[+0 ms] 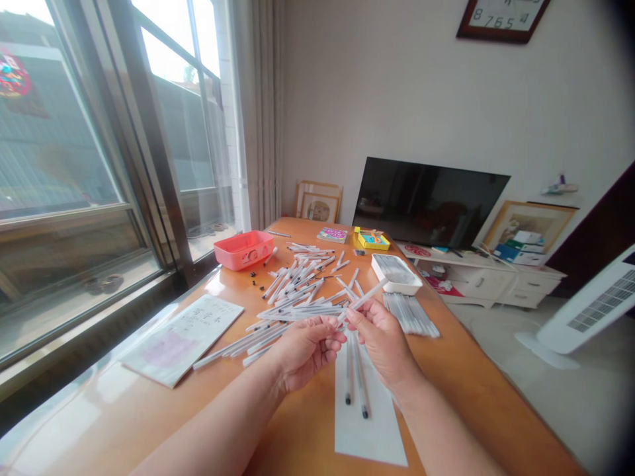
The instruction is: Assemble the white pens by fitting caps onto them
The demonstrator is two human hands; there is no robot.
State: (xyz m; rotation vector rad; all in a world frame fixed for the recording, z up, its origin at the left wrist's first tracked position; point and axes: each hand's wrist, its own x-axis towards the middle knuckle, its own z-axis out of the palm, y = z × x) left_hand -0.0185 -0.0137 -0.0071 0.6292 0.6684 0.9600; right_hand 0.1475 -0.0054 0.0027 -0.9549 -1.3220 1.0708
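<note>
head view: right hand (381,334) at centre of frame, thumb and fingers closed on a clear pen tube (371,293), which slants to upper right. left hand (310,347) pinches at the tube's lower end; exact contact partly hidden by fingers. tube looks light, stiff, smooth, probably a bit slippery; thin plastic, might crack if bent. best hold: fingertips on the barrel close to the end, no hard squeeze. just below the hands, two black-ended pens (360,378) lie on a paper strip (372,430). notebook (183,337) lower left; loose tube pile (302,281) mid-frame; row of tubes (411,315) right of centre. white tray (404,288) behind that row: greyish slim pieces inside, can't tell what exactly. red basket (245,258) left of centre: contents not visible. farther, yellow box (376,240): contents unclear.
</note>
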